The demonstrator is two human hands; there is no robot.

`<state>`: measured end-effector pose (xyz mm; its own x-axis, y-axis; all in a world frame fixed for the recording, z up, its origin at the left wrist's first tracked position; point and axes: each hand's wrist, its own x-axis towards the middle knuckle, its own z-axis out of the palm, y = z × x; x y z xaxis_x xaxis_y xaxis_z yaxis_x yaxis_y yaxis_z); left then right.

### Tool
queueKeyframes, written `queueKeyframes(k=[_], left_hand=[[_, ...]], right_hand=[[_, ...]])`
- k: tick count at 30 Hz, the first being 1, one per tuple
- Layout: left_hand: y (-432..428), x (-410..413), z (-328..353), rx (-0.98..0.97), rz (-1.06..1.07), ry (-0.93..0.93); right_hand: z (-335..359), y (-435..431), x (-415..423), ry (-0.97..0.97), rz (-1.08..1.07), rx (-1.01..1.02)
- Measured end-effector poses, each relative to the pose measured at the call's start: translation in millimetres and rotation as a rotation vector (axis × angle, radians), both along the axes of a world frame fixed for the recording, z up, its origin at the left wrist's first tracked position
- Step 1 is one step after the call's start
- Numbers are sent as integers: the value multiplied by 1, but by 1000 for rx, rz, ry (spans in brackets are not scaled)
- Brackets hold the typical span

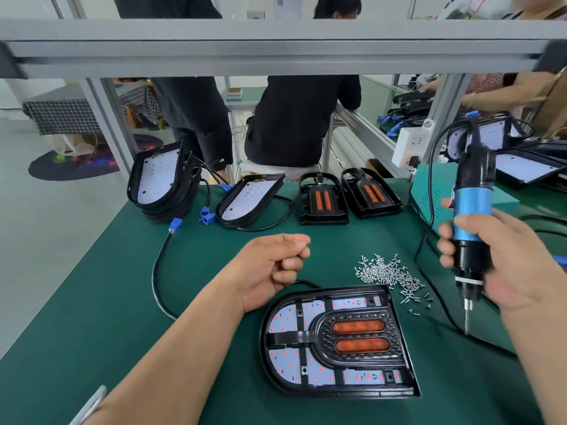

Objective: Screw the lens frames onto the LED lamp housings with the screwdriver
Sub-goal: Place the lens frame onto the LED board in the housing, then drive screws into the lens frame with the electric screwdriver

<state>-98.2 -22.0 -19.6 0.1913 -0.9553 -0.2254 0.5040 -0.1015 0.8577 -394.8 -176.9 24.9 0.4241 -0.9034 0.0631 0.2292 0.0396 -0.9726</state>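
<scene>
Left hand (273,265) is curled into a loose fist hovering just past the top edge of the lamp; can't tell if there's a screw tucked inside. Right hand (503,265) is wrapped around the blue electric screwdriver (472,216), bit pointing down, off to the right of the work. The LED lamp housing (267,357) lies flat on the green tabletop (122,317) right in front, with the black lens frame (359,335) with its two orange lenses already seated in it. The pile of loose screws (386,271) sits just beyond its far right corner. Looks to me like the step is getting a screw into one of the frame's corner holes. My advice: drop the screw in straight, steady the housing with the free hand so it doesn't skate, keep the driver dead vertical, and watch that its cord doesn't drag through the screw pile. Spare lens frames (323,199) wait at the back.
</scene>
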Motion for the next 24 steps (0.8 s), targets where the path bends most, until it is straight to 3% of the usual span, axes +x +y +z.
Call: queueKeyframes(k=[14, 24], left_hand=[[1, -6, -1, -40, -161, -83], [1, -9, -1, -27, -195, -160]], right_hand=[[47, 22, 80, -801, -186, 284], [13, 41, 122, -788, -146, 304]])
